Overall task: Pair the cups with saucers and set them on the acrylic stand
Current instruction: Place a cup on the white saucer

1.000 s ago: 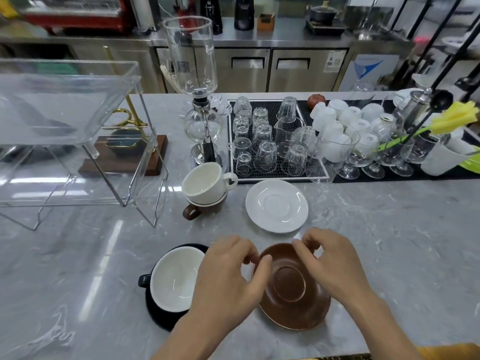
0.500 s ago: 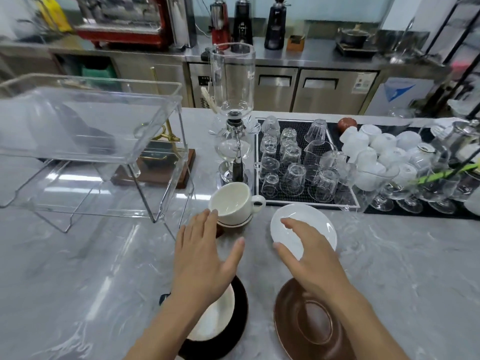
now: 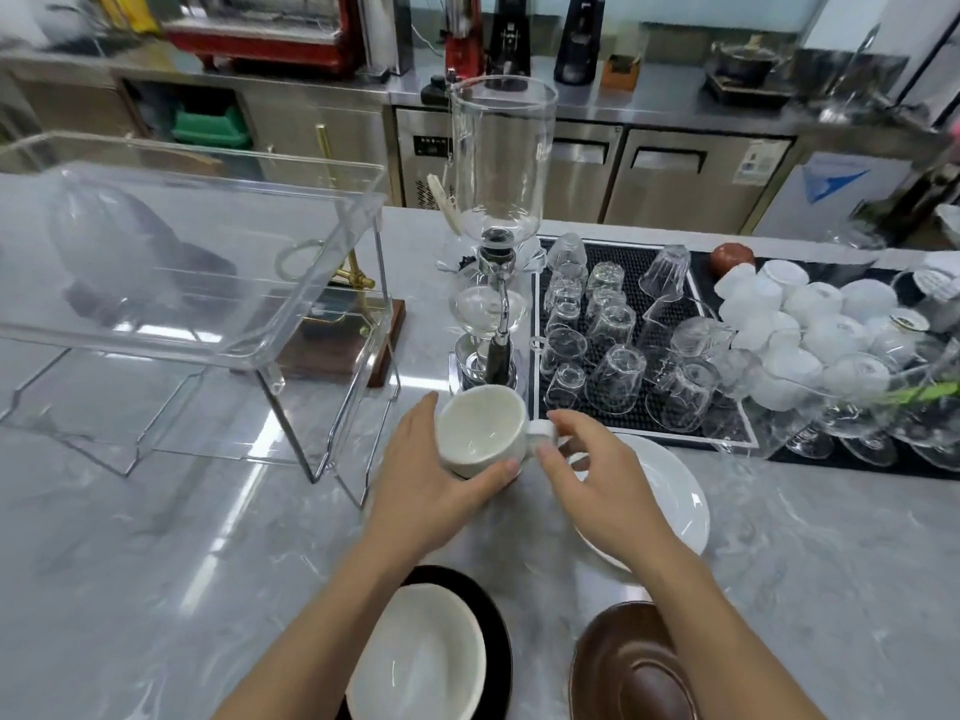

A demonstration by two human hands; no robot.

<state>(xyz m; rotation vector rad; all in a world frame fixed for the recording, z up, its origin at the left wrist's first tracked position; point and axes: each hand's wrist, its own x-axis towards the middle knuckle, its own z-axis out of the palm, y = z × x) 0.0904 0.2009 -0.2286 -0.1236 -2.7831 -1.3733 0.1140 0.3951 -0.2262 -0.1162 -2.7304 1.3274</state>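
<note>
Grey marbled desk (image 3: 156, 589), glossy with strip-light glare; behind it, a steel back counter (image 3: 649, 103) with under-counter fridge doors, a red machine (image 3: 265, 36) and dark grinders (image 3: 579, 39).

On the desk: one clear acrylic stand (image 3: 208, 262) at left, two-tiered. One glass siphon brewer (image 3: 493, 226) mid-desk. One black rubber mat (image 3: 613, 335) covered with upturned glasses, too many and too overlapped to count surely; beside it a heap of white cups (image 3: 810, 324), likewise uncounted.

Of the task's pieces, three saucers: one white saucer (image 3: 670, 491) at right, one brown saucer (image 3: 628, 667) at the bottom edge, one black saucer (image 3: 498, 641) under a white-lined cup (image 3: 415, 662) near the bottom. One further white cup (image 3: 483, 431), upright, just in front of the siphon base, atop something dark that is barely visible.

Left hand (image 3: 421, 491) cupping the near left side of the white cup, fingers curled round the wall, thumb at the front. Right hand (image 3: 597, 475) pinching the cup's handle between thumb and forefinger, partly over the white saucer. Both grips closed on that one cup, well clear of the acrylic stand.
</note>
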